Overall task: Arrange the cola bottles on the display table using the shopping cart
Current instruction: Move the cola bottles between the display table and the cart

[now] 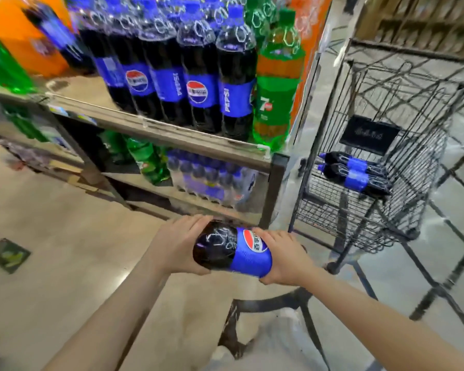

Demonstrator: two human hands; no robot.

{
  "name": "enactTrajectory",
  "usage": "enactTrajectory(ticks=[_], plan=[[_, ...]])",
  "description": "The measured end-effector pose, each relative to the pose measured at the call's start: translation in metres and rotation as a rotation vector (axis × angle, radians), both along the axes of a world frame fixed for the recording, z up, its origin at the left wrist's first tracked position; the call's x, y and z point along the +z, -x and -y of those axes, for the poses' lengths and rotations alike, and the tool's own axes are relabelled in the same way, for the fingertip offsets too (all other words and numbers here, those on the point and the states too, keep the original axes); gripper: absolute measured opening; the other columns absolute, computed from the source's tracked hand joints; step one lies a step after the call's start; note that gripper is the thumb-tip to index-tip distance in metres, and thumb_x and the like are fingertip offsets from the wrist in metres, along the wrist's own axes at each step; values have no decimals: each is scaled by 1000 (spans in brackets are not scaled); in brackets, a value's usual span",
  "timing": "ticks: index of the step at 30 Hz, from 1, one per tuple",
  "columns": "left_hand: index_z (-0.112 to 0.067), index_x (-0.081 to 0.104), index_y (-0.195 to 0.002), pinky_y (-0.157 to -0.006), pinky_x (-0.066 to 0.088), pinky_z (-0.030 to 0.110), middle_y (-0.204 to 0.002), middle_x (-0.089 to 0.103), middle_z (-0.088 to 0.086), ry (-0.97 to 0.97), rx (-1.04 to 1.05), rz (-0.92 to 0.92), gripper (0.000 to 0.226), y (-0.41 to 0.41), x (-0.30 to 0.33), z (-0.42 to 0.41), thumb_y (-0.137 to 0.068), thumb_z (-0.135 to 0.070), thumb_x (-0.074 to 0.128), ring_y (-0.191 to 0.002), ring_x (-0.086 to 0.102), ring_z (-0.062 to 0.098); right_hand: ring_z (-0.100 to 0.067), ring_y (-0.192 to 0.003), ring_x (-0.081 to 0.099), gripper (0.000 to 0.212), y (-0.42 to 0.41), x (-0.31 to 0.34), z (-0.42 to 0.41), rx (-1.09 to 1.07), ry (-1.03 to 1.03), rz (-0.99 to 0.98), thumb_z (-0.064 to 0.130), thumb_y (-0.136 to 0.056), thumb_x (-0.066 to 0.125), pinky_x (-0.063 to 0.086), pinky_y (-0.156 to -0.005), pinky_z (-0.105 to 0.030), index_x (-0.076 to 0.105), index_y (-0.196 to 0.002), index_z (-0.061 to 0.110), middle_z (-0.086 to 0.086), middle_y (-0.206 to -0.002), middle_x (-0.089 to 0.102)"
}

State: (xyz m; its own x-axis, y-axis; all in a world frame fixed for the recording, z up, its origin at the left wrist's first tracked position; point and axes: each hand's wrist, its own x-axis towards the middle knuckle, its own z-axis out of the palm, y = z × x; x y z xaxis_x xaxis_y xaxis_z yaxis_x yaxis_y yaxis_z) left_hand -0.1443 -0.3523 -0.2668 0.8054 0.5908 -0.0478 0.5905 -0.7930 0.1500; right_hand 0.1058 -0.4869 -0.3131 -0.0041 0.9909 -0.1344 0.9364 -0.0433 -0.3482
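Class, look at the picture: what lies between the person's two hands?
In the head view, a cola bottle lies sideways between the left hand and right hand; both grip it.

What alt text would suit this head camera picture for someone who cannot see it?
Two hands, left hand and right hand, hold a cola bottle sideways before a display table of upright cola bottles; two more lie in the shopping cart at right.

Green 7up bottle at shelf corner, orange bottles behind, green bottles below.
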Motion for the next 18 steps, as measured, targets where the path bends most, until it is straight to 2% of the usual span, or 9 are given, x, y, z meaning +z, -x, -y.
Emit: enactTrajectory(ticks=[4, 7, 14, 18], plan=[[-26, 51, -136, -79, 43, 28, -124, 60, -11, 5, 73, -9, 104, 44, 5, -21, -44, -71, 68, -106, 60, 16, -17, -113, 48, 109, 39, 2, -37, 40, 14, 16, 58, -51, 73, 39, -100, -35, 25, -145, 29, 7, -127, 49], [-29, 47, -140, -81, 38, 25, -128, 58, -13, 4, 122, -29, 106, 70, 0, -44, -46, -73, 65, -110, 58, 14, -16, -113, 47, 108, 59, 1, -71, 77, 26, 38, 59, -53, 72, 36, -99, -32, 24, -146, 29, 7, -127, 48], [-27, 51, -136, -78, 43, 29, -124, 61, -13, 19, 141, -47, 105, 109, -15, -133, -46, -77, 67, -102, 61, 16, -14, -115, 46, 107, 96, -15, -162, 74, 72, -4, 57, -51, 72, 37, -99, -31, 26, -144, 31, 9, -130, 47], [-25, 53, -135, -80, 45, 31, -125, 61, -9, 26, 122, -64, 105, 131, -22, -197, -46, -78, 67, -105, 61, 17, -16, -119, 46, 111, 119, -30, -225, 65, 77, -7, 56, -49, 72, 35, -102, -32, 26, -146, 30, 8, -134, 46]])
